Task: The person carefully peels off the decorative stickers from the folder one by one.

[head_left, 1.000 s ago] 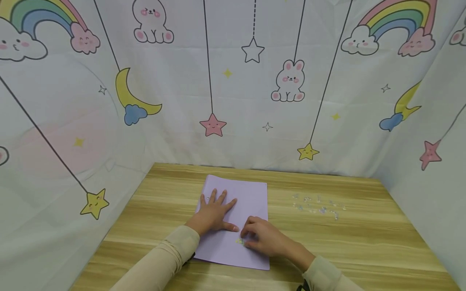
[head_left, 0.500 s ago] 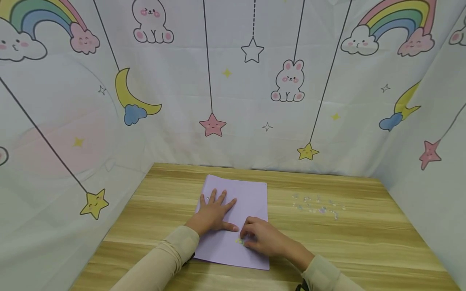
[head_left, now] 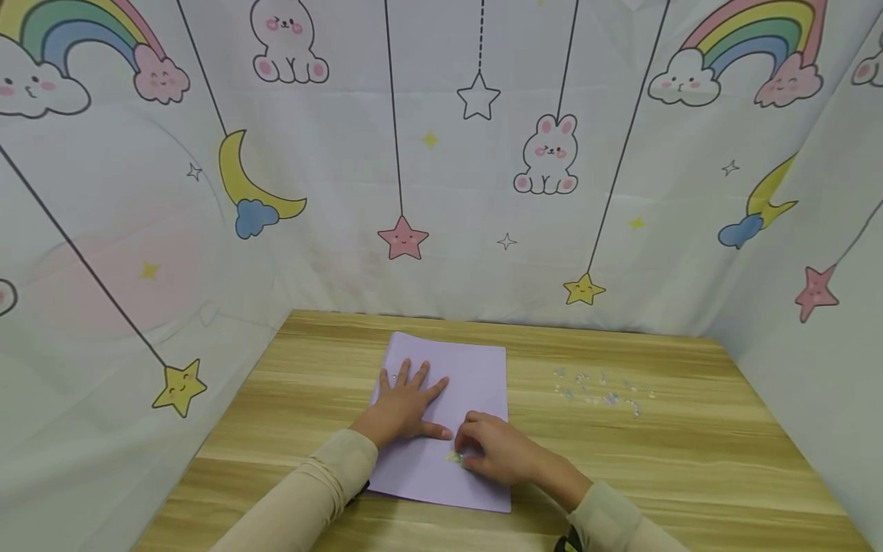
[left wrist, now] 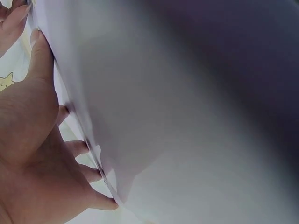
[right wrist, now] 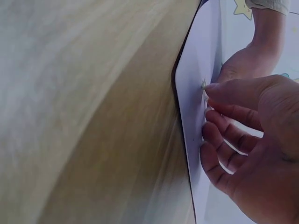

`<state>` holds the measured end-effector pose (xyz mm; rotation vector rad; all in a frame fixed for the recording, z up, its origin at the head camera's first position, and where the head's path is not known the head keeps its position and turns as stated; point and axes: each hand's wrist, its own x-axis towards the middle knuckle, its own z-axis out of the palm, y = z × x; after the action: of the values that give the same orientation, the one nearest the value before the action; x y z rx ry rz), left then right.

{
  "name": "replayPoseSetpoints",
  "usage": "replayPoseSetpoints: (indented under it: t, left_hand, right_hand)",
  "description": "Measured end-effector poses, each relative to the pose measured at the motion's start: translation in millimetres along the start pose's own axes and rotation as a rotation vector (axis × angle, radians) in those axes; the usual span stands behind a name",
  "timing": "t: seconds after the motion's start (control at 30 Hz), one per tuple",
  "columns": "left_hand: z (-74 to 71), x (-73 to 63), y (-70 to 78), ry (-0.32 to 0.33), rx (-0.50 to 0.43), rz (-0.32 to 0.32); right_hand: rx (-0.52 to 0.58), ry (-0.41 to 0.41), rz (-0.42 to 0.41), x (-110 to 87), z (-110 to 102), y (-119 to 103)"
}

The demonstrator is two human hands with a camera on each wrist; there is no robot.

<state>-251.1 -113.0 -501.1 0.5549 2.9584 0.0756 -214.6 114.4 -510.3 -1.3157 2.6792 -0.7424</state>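
A lilac sheet or thin booklet (head_left: 476, 376) lies on the wooden table. My left hand (head_left: 400, 406) rests flat on its left half, fingers spread, thumb pointing right; the left wrist view also shows this hand (left wrist: 42, 140) against the paper. Just right of that thumb, my right hand (head_left: 507, 451) has its fingers curled over the paper. In the right wrist view, the thumb and forefinger of the right hand (right wrist: 252, 126) pinch at a small yellow-green piece (right wrist: 203, 85) on the paper. From above, part of this piece (head_left: 453, 458) shows beside the fingertips; its kind is too small to tell.
Several tiny shiny pieces (head_left: 610, 398) lie scattered on the wooden table (head_left: 662, 468) to the right of the lilac sheet. A white printed cloth (head_left: 331, 261) stands around the table's back and sides. One small dot shows by the left fingers.
The right wrist and sleeve have shifted very slightly to the left, while the fingertips stay at the same spot. The left hand and the paper have not moved.
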Motion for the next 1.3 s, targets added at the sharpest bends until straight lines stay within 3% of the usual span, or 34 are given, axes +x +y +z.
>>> replayPoseSetpoints:
  t: [0.6, 0.9, 1.3]
  left_hand:
    - [-0.8, -1.7, 0.8, -0.007, -0.023, 0.003]
    - [1.6, 0.8, 0.3, -0.028, -0.014, -0.006]
    - [2.9, 0.1, 0.0, -0.001, 0.004, -0.006]
  right_hand:
    - [0.106, 0.057, 0.2, 7.6, 4, -11]
    - [0.112, 0.066, 0.183, 7.6, 5, -10]
    - [0.181, 0.064, 0.134, 2.5, -1, -8]
